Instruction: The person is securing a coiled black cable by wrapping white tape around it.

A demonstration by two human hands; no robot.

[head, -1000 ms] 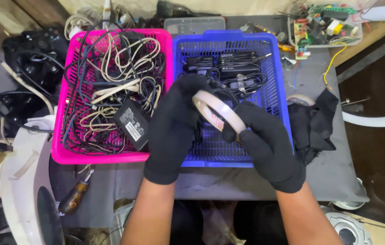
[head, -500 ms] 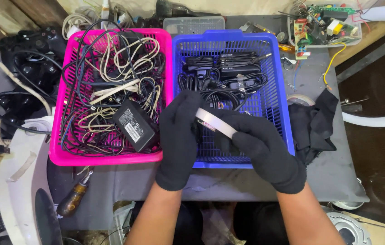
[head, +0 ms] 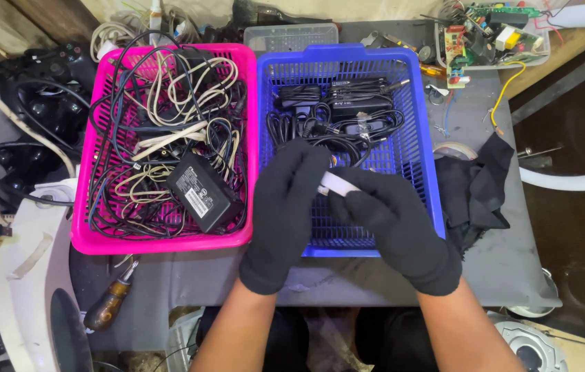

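Gloved in black, our left hand [head: 285,207] and right hand [head: 396,224] pinch a white tape roll [head: 337,184] between them, fingers closed on it. Just beyond lies the blue basket [head: 420,172] with black cables [head: 337,117]; left of it, the pink basket [head: 168,241] holds a black power adapter [head: 203,191].

A roll of white tape [head: 337,183] sits at the middle of the frame, pinched between two black-gloved hands. Only a short pale strip of it shows between the fingers; the rest is hidden by the gloves. It is held just above the near half of the blue basket [head: 423,172].
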